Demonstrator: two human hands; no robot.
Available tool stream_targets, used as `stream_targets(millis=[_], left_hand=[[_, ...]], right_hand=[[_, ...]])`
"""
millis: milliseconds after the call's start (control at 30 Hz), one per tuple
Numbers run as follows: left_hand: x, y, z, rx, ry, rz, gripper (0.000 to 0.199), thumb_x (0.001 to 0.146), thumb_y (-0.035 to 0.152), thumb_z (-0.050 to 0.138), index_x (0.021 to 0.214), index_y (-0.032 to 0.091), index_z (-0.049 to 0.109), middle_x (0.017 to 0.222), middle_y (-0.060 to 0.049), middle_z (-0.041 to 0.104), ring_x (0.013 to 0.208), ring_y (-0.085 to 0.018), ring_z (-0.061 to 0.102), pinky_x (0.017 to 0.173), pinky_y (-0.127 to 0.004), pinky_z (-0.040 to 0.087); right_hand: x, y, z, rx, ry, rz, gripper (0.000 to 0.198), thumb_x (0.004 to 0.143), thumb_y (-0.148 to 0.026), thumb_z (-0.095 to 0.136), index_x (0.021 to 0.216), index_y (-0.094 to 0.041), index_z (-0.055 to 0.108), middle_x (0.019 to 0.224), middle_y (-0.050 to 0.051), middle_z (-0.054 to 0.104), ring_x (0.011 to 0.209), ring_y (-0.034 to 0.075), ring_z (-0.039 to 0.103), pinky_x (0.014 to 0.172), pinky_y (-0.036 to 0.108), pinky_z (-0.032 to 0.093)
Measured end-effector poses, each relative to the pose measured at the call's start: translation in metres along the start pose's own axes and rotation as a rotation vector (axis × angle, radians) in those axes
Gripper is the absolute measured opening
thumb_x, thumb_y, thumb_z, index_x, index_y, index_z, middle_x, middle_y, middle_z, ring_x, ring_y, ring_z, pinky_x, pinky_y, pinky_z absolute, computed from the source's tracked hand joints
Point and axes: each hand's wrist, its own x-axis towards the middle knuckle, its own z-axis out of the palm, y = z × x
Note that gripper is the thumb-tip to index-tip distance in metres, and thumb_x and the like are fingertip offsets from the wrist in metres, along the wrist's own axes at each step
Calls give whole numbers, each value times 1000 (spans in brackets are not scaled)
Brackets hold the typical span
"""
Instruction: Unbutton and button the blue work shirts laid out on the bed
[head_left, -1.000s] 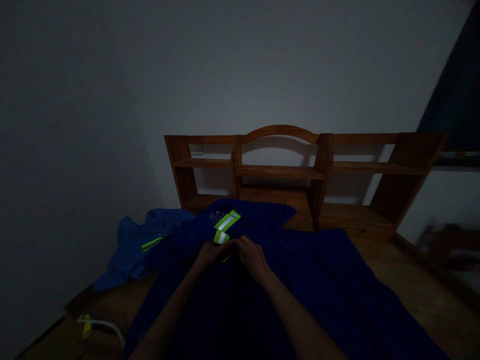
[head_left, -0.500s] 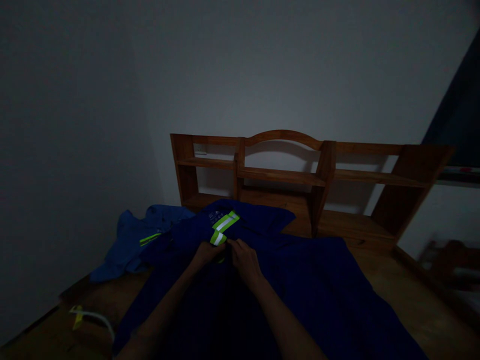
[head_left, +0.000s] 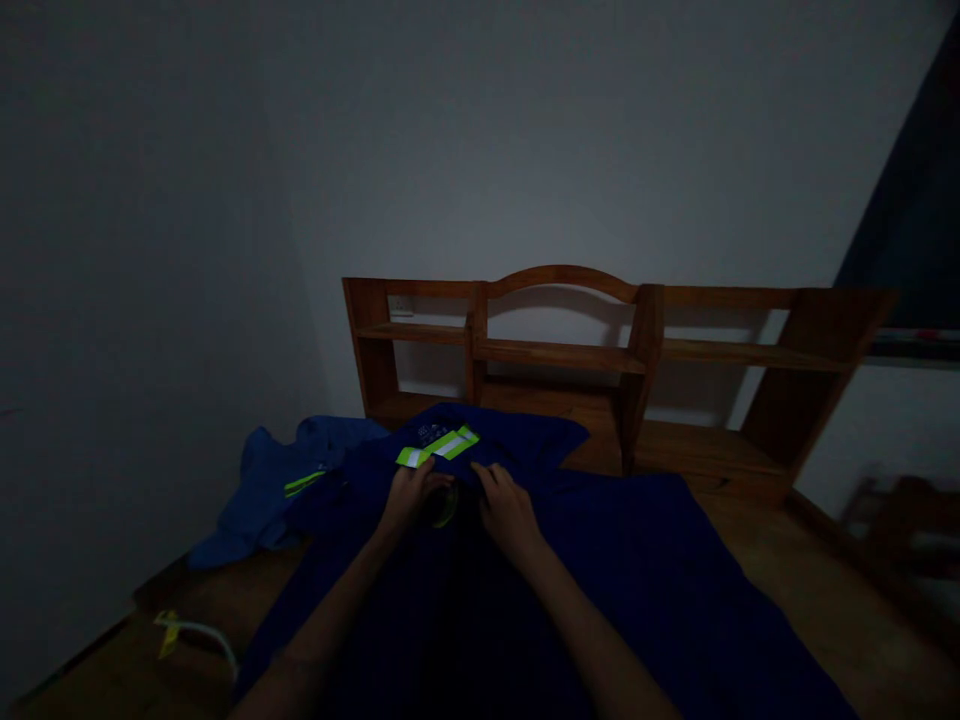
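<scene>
A dark blue work garment (head_left: 637, 560) with short sleeves lies spread out in front of me. Across it runs a yellow-green and silver reflective strip (head_left: 454, 442), below some small white print. My left hand (head_left: 409, 497) pinches the cloth at the lower edge of the strip, fingers bent. To its right, my right hand (head_left: 508, 510) grips a fold of the same garment between thumb and fingers. Beneath the left fingers shows a curved yellow-green edge (head_left: 448, 508), too dark to make out fully.
A lighter blue garment (head_left: 259, 490) with a reflective strip lies crumpled at the left. Behind stands a wooden shelf unit (head_left: 566, 355) against the wall. At lower left is a pale cord (head_left: 202, 630) with a yellow tag (head_left: 169, 635). The room is dim.
My hands have moved apart, the left one outward. The strip's left part, bent downward before, now lies nearly straight and flatter.
</scene>
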Motion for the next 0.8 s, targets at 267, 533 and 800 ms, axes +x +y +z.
stream_targets(millis=[267, 533, 800], left_hand=[[2, -20, 9, -110, -309, -298, 28, 75, 37, 56, 87, 12, 49, 72, -11, 67, 71, -25, 67, 69, -35, 49], [-24, -21, 38, 462, -621, -314, 59, 75, 64, 45, 88, 10, 64, 80, -11, 69, 70, -19, 66, 64, -26, 48], [-13, -22, 94, 612, -243, -274, 28, 80, 38, 46, 84, 12, 55, 57, -5, 63, 51, -18, 61, 52, -27, 47]], right_hand=[[-61, 69, -26, 90, -308, 141, 58, 84, -62, 37, 124, -22, 51, 123, 12, 53, 117, 25, 48, 95, 36, 38], [-48, 124, -64, 156, 426, 370, 71, 88, -50, 37, 144, -23, 2, 150, 9, 5, 138, 22, 5, 107, 45, 23], [-63, 129, -50, 73, 270, 152, 50, 88, -27, 40, 137, -20, 30, 132, 10, 42, 123, 20, 40, 100, 39, 38]])
